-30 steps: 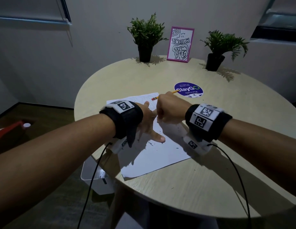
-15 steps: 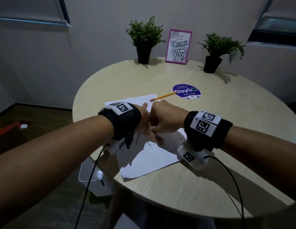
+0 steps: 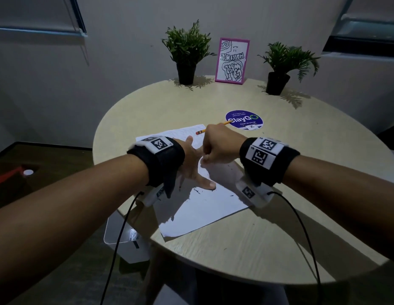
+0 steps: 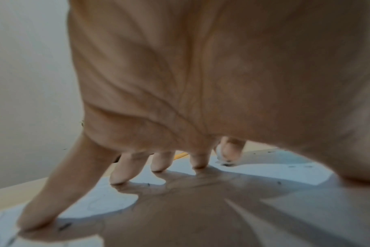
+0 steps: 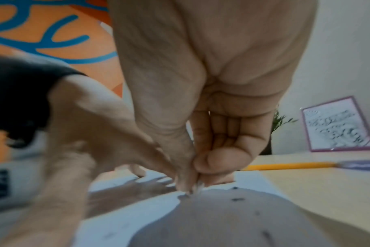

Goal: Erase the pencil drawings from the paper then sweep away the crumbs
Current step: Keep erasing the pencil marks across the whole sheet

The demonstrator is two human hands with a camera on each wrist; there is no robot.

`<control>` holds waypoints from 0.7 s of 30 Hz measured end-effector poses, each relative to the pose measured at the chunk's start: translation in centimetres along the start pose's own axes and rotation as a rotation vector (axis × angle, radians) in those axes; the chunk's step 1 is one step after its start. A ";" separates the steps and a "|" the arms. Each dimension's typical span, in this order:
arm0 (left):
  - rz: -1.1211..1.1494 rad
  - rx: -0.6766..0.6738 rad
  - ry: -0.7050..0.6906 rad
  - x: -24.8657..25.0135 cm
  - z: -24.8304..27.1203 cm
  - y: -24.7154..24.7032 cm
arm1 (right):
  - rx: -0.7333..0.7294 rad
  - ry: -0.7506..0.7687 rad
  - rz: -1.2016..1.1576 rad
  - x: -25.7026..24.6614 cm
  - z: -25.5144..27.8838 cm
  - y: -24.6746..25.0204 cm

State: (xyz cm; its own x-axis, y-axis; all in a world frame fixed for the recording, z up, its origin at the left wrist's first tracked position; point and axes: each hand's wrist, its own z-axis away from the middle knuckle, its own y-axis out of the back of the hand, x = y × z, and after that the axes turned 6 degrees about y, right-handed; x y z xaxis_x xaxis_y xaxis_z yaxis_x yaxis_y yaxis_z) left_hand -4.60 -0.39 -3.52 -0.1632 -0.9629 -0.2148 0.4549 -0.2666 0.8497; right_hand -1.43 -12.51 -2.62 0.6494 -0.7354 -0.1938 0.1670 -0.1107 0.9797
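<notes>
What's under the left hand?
The paper: the left hand presses it with spread fingers. Dark crumbs lie near the fingertips. Any marks beneath the palm are hidden.

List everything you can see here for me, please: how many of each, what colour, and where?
table: one, round, pale wood, fills the middle
paper: one white sheet, near the table's front left edge
crumbs: several dark specks, scattered on the paper
eraser: one, small and white, pinched against the paper
pencil: one, yellow, beyond the hands
sticker: one, round, purple, mid-table
potted plants: two, green in black pots, at the back
framed drawing: one, pink frame, between the plants
bin: one, white, on the floor below
left hand: fingers spread, pressing the paper
right hand: pinching the eraser
</notes>
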 end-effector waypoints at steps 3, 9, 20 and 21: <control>0.012 0.006 0.065 0.2 0.0 0.0 | 0.076 -0.067 0.036 0.2 -0.5 0.0; -0.032 0.016 0.047 0.3 0.1 0.0 | -0.062 0.038 -0.030 -1.1 0.9 -0.4; -0.013 0.024 -0.012 0.2 0.5 0.2 | -0.091 -0.010 -0.081 -1.2 0.3 -0.5; -0.002 0.014 -0.012 0.2 0.4 0.1 | -0.103 -0.030 -0.072 -0.8 0.0 -0.3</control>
State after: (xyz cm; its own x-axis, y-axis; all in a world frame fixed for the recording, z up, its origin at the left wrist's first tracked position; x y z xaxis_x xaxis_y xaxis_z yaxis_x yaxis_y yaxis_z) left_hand -4.96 -0.58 -3.28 -0.1749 -0.9618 -0.2104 0.4426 -0.2677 0.8558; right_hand -1.97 -11.85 -2.72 0.6106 -0.7479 -0.2603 0.2885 -0.0960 0.9527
